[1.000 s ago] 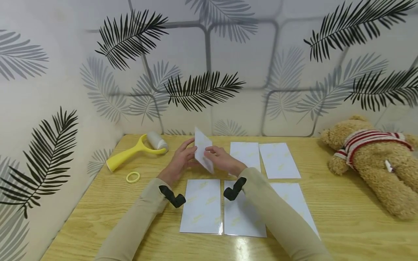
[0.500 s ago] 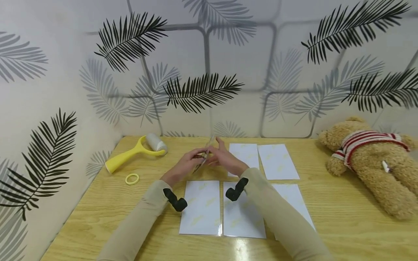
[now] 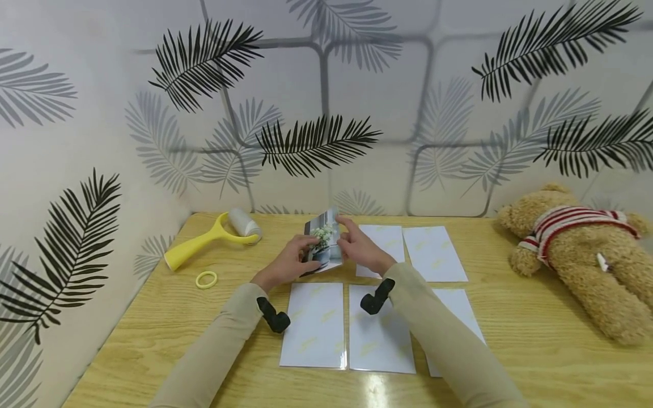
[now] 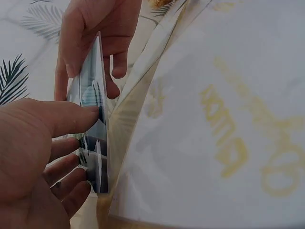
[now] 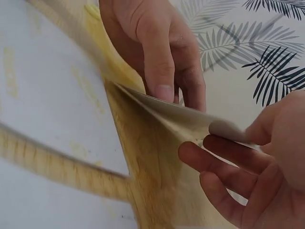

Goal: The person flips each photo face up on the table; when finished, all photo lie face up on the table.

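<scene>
While table [image 3: 541,362] bears teddy bear [image 3: 592,243], yellow roller [image 3: 214,233] and white sheets [image 3: 313,326], left hand [image 3: 289,262] and right hand [image 3: 362,247] both pinch flower photo [image 3: 325,229], tilted above table, left of back sheets; yellow ring [image 3: 206,287] near roller.

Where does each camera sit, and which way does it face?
Head: on the head, facing forward and down at the flower photo; left hand, right hand, beige sleeves show.
Left wrist: on that wrist, facing the flower photo's printed side; both hands.
Right wrist: on that wrist, facing the flower photo aslant; both hands.
Wrist views share the flower photo.
</scene>
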Motion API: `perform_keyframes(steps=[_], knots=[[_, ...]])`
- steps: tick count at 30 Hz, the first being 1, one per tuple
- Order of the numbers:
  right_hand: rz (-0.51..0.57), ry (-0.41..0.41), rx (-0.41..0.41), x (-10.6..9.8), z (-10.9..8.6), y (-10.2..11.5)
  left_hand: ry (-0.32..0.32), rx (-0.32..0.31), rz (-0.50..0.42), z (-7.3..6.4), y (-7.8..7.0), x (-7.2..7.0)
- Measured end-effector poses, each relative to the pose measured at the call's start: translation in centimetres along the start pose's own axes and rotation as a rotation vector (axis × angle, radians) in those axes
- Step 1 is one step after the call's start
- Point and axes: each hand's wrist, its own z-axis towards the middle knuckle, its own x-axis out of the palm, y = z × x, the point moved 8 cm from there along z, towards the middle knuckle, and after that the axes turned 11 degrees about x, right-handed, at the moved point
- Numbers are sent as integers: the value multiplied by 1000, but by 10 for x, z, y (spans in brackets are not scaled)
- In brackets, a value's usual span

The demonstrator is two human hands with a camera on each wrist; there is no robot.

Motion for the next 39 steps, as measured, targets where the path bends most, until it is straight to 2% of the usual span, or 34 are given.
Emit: perform_keyframes(steps=[4, 10, 18, 23, 27, 32, 39], knots=[[-164, -35, 21, -2, 2, -6, 25, -27, 126, -2, 2, -1], [-345, -75, 58, -4, 7, -13, 23, -52, 279, -7, 5, -7], [-546, -142, 60, 2, 15, -10, 26, -71, 348, -10, 6, -13], [-644, -185, 119, 3, 13, -7, 30, -81, 352, -9, 6, -12], [-673, -205, 152, 2, 12, -11, 30, -80, 356, -7, 8, -9], [-624, -206, 154, -2, 7, -12, 35, -89, 372, -7, 9, -8], [-596, -270, 121, -25, -12, -7, 52, -68, 347, -8, 6, -5]])
